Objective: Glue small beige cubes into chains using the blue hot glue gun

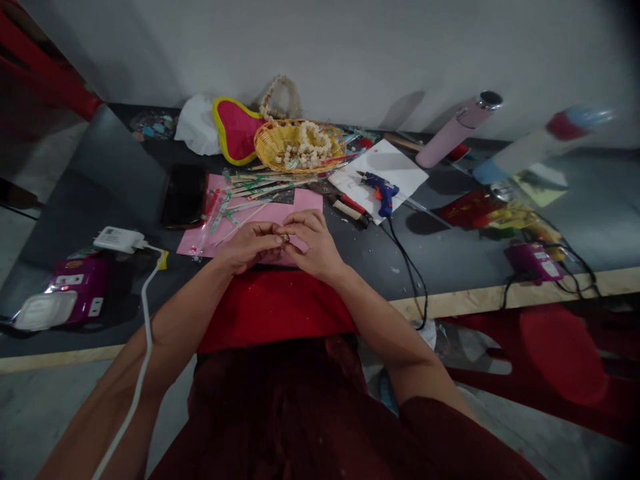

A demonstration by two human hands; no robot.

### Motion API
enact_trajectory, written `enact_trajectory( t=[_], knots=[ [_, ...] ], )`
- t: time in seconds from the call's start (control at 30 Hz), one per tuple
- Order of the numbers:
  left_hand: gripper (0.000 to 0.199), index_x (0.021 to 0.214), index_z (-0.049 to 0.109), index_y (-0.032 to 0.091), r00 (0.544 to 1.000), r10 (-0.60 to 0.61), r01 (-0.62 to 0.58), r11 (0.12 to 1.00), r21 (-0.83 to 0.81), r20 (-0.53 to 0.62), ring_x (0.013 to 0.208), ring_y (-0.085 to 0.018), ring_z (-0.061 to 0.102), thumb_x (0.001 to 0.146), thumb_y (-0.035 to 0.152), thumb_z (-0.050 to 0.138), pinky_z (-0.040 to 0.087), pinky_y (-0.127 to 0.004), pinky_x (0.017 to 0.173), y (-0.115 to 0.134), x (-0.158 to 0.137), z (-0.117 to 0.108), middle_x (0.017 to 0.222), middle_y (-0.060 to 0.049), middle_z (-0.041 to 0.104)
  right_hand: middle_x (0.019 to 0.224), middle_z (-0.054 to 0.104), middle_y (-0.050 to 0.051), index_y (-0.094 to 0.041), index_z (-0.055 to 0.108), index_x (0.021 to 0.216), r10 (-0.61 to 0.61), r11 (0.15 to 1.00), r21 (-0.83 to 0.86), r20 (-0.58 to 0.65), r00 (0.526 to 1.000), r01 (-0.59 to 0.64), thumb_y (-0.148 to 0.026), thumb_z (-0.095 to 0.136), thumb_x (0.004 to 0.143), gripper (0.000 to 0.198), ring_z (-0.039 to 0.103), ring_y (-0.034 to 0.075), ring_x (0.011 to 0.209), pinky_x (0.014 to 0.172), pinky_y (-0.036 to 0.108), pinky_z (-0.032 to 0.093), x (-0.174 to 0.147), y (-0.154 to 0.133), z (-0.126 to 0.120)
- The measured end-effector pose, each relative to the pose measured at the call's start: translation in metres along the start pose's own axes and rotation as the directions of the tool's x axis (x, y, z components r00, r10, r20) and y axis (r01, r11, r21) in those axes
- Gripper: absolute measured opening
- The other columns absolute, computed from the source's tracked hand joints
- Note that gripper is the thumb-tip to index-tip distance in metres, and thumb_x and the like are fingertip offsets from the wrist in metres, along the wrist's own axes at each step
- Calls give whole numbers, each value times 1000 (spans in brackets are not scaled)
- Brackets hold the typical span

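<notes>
My left hand (pixel 254 245) and my right hand (pixel 316 245) meet over a pink sheet (pixel 195 241) at the table's front edge. Both have curled fingers, and their thumbs and fingertips pinch a tiny dark, shiny piece (pixel 285 238) too small to name. Beneath my wrists lies a red cloth (pixel 280 307). Just beyond the hands are thin sticks with green-printed wrappers (pixel 260 187) and a clear plastic packet (pixel 213 220). Pliers with red and pale handles (pixel 353 208) rest to the right of my right hand.
A blue glue gun (pixel 383 191) lies on white paper (pixel 407 172), its cord hanging over the edge. Behind are a wicker basket (pixel 265 150) and a pink flask (pixel 455 132). At left are a phone (pixel 185 197) and a charger (pixel 119 239), whose white cable crosses my left arm.
</notes>
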State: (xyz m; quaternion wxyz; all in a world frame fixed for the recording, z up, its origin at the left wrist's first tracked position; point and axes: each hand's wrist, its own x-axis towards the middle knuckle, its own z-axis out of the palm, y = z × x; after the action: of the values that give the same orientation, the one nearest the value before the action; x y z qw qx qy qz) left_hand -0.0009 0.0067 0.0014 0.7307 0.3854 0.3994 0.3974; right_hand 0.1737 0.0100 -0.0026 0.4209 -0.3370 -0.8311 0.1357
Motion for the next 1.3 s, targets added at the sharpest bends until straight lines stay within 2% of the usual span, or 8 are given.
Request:
enact_trajectory(
  t=[0.2,0.5,0.7,1.03,1.17,1.3],
  knots=[
    [28,76,69,13,1000,0,0,1000,5,-5,55,-7,54,57,27,86,43,-20,54,0,0,-1,66,1,61,104,64,5,-24,67,101,15,999,-38,33,999,-14,-15,59,82,23,53,21,104,95,43,47,0,1,0],
    [24,76,72,13,1000,23,-23,999,-30,-5,59,-8,56,59,23,84,45,-20,58,-2,2,0,69,0,63,104,65,6,-23,66,104,-32,997,-66,4,999,33,-13,58,82,26,55,22,103,93,42,49,-1,2,2],
    [26,78,73,13,999,48,-48,998,-29,-10,57,-7,55,58,25,85,46,-20,58,-5,3,-3,68,0,63,105,64,7,-22,67,107,-19,999,-36,-5,1000,19,-19,59,83,26,55,22,103,94,43,48,-1,1,3],
    [27,76,74,14,994,107,-106,993,-60,11,62,-8,58,57,26,87,47,-19,59,-6,5,-4,70,-1,65,109,62,7,-23,65,112,21,1000,10,36,999,-22,-20,56,86,28,52,22,106,95,44,48,-1,0,4],
    [27,76,74,14,995,100,-99,993,-58,17,60,-7,58,56,26,87,48,-20,60,-5,5,-4,69,0,65,109,62,8,-23,65,113,25,999,43,16,1000,-26,-21,57,85,28,53,21,107,97,43,48,-1,-1,3],
    [26,72,72,13,997,70,-69,997,-29,14,58,-8,58,57,28,87,48,-20,59,-2,2,-3,66,0,65,119,59,9,-25,55,127,68,990,122,17,998,-70,-28,61,85,43,53,22,114,99,43,48,-1,-2,-2]
  ],
)
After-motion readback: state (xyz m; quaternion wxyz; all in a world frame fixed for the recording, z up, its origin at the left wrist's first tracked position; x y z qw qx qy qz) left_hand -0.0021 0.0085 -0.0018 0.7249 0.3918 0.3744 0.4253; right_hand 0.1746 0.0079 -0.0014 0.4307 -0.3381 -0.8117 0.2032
